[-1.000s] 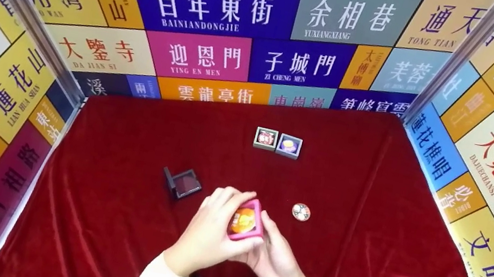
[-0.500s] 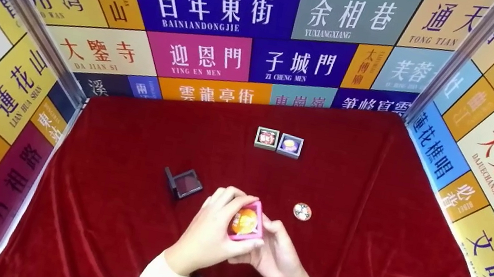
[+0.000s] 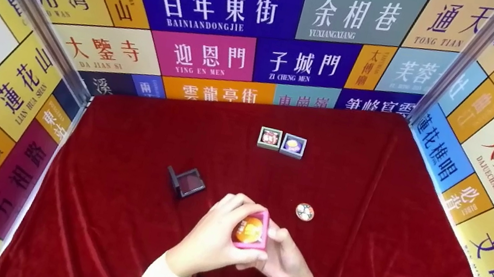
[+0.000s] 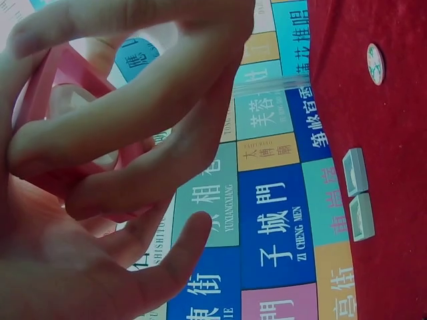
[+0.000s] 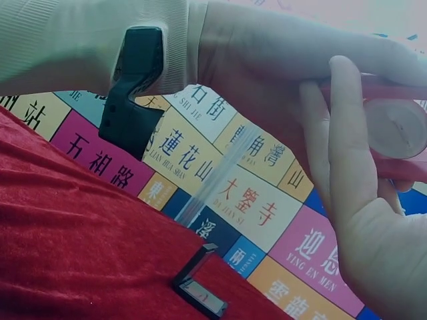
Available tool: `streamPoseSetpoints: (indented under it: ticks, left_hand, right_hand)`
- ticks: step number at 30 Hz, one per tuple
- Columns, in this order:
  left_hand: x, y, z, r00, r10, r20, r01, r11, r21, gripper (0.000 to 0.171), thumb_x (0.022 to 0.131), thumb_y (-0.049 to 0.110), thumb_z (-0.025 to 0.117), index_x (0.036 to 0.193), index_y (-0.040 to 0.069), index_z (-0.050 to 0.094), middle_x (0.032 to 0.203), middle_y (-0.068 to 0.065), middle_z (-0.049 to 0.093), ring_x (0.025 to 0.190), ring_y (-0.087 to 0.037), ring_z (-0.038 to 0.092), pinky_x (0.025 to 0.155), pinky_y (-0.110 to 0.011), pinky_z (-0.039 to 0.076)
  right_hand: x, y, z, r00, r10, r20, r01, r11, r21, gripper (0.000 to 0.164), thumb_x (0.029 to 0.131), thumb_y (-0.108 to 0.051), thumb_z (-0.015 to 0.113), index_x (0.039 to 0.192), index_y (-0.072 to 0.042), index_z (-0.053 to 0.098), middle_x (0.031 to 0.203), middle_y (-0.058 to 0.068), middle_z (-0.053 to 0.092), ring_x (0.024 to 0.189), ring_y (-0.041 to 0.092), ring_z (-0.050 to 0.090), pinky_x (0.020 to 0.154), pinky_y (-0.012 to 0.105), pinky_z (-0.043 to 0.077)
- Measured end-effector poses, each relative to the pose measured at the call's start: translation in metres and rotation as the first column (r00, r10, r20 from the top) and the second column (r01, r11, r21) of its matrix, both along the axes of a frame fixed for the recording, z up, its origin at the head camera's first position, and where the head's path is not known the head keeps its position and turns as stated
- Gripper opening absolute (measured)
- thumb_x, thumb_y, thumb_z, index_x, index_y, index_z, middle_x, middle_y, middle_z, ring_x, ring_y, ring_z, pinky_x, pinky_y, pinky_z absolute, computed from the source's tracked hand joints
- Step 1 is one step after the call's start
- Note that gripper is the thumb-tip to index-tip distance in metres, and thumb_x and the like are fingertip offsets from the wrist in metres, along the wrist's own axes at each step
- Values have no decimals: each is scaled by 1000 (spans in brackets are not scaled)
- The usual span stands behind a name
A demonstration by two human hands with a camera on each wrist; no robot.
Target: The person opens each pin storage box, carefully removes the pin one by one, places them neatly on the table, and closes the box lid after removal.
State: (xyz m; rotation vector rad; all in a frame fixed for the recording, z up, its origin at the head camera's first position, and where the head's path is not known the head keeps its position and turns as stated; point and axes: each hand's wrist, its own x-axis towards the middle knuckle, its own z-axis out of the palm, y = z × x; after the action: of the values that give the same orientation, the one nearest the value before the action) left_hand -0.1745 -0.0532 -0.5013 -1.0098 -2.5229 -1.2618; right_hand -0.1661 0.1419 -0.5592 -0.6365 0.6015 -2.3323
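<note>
Both hands hold a small pink square box (image 3: 266,230) above the red cloth in the head view. Inside it faces a round orange badge (image 3: 249,231). My left hand (image 3: 211,241) grips the box from the left, thumb along its near edge. My right hand (image 3: 289,260) holds its right side and underside, thumb bent near the rim. Curled right fingers (image 4: 127,120) wrap across the pink frame in the left wrist view and cover much of it. A pale round disc (image 5: 397,129) shows in the box's back in the right wrist view.
On the red cloth (image 3: 372,262) lie an open black hinged box (image 3: 190,183) at left and a loose round badge (image 3: 305,212) at right. Farther back stand two small boxes, one greenish (image 3: 270,138), one grey-purple (image 3: 293,145). Colourful sign panels (image 3: 220,2) wall three sides.
The box and both hands have shifted slightly right and toward the body, partly with the head camera's own movement. The right thumb has drawn from straight along the box to bent.
</note>
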Motion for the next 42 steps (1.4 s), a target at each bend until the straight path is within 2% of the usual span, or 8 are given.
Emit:
streamPoseSetpoints:
  ticks: [7,11,15,19,23,30,35,42]
  left_hand:
    - [2,1,-3,999,23,-39,-22,999,24,67,75,51,96,132,25,72,119,19,61,111,-5,53,95,-35,47]
    - [1,1,-6,996,39,-84,-33,997,69,64,75,45,97,131,23,73,119,17,63,111,-7,55,94,-36,47]
    - [0,1,-9,993,64,-101,-55,994,94,64,76,44,99,130,20,74,121,16,63,113,-8,55,93,-36,47]
    - [-1,1,-11,993,88,-82,-83,995,57,66,78,48,97,131,19,70,124,13,61,115,-10,53,96,-36,48]
    - [0,4,-12,994,100,-51,-99,995,22,67,82,49,94,133,15,68,125,9,59,116,-12,52,96,-37,49]
    - [1,8,-14,992,91,-84,-88,996,33,69,81,52,94,132,14,68,121,8,58,114,-12,53,91,-37,49]
    - [3,5,-14,990,90,-104,-84,995,58,69,80,52,95,132,15,69,121,9,60,115,-10,54,93,-39,48]
    - [4,2,-10,992,55,-116,-54,998,11,65,78,48,96,129,17,70,118,11,59,110,-10,53,90,-34,48]
  right_hand:
    - [1,-1,0,1000,-8,-15,8,1000,-10,57,105,-27,57,158,-13,43,140,14,63,114,27,71,89,45,63]
    - [3,-3,1,1000,-26,-3,26,1000,4,57,106,-27,54,160,-13,41,142,14,63,116,28,70,91,45,63]
    - [7,-7,3,997,-51,54,50,999,20,51,107,-28,51,157,-15,49,144,11,63,122,26,67,98,42,59]
    - [10,-12,4,989,-57,134,54,998,22,47,106,-32,52,148,-13,60,138,7,66,122,22,65,104,39,53]
    - [11,-15,3,984,-53,169,49,998,27,46,105,-37,54,143,-13,64,132,5,69,118,18,65,102,37,52]
    - [12,-14,1,982,-60,177,57,998,22,43,102,-36,61,138,-14,69,128,2,72,116,15,66,102,33,52]
    - [12,-14,2,986,-73,152,73,997,10,43,103,-31,58,140,-12,68,130,4,71,117,17,67,103,32,53]
    - [14,-15,0,989,-40,145,47,998,-49,42,105,-29,58,141,-10,67,131,6,71,118,17,67,103,32,53]
